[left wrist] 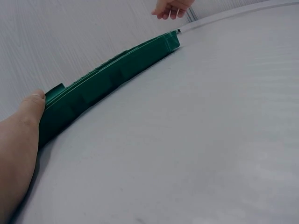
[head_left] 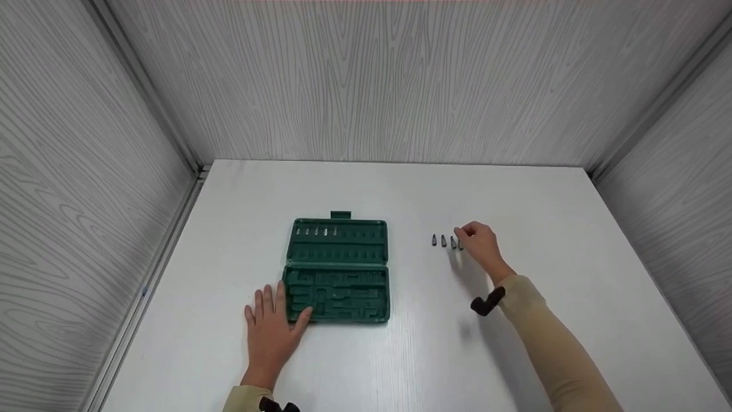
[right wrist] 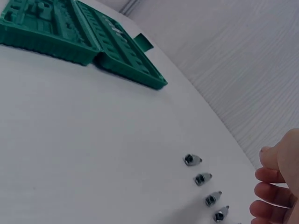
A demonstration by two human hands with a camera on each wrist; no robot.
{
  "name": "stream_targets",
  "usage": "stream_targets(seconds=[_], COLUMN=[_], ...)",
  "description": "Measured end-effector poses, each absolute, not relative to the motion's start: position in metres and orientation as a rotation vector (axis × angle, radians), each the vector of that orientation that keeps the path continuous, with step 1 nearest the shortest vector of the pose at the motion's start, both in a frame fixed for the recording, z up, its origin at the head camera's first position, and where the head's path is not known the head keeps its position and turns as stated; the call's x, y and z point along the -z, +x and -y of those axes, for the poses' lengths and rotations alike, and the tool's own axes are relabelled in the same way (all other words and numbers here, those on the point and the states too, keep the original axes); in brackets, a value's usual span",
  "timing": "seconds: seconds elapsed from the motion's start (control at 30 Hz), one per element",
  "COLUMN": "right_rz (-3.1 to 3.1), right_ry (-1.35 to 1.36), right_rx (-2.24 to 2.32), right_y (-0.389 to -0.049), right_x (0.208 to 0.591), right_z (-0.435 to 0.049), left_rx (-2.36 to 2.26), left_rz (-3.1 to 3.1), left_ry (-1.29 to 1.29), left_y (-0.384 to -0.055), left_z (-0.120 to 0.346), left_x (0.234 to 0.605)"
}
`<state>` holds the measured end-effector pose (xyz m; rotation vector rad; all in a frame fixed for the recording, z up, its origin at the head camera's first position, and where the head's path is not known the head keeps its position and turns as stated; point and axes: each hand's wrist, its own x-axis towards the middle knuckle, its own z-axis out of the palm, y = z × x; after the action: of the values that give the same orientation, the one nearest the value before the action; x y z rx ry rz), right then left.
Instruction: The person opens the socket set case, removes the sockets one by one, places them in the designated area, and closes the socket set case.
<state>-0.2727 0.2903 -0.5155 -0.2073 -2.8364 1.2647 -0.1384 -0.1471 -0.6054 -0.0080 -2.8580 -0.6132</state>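
Observation:
A green plastic tool case (head_left: pixel 337 264) lies unfolded on the white table, with several small metal pieces (head_left: pixel 316 232) in the upper row of its lid. My left hand (head_left: pixel 271 329) is spread at the case's lower left corner; its thumb (left wrist: pixel 33 103) touches the case's edge. To the right of the case, several short metal socket bits (right wrist: pixel 203 178) lie in a row, each with a hollow end and a narrow tip. Over the right end of that row is my right hand (head_left: pixel 478 243), fingers loosely bent. Nothing shows between its fingers in the right wrist view.
Grey wood-grain panels (head_left: pixel 366 80) enclose the table (head_left: pixel 412 355) at the back and both sides. The case's latch flap (head_left: pixel 341 214) sticks out at its far edge. Dark wrist cameras (head_left: pixel 488 301) are strapped at both sleeves.

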Motion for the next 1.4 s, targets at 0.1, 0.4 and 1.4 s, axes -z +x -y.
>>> stream_targets(seconds=[0.1, 0.4, 1.4], right_rz=[2.837, 2.860, 3.026], right_ry=[-0.155, 0.038, 0.360], right_rx=[-1.323, -1.368, -1.263], right_y=[-0.273, -0.274, -0.314], right_x=[0.515, 0.517, 0.527], right_z=[-0.271, -0.205, -0.075], left_rx=[0.608, 0.610, 0.594], left_rz=[2.860, 2.846, 2.854], left_ry=[-0.001, 0.005, -0.006], left_y=[-0.138, -0.139, -0.138], left_z=[0.148, 0.150, 0.149], left_x=[0.607, 0.608, 0.605])
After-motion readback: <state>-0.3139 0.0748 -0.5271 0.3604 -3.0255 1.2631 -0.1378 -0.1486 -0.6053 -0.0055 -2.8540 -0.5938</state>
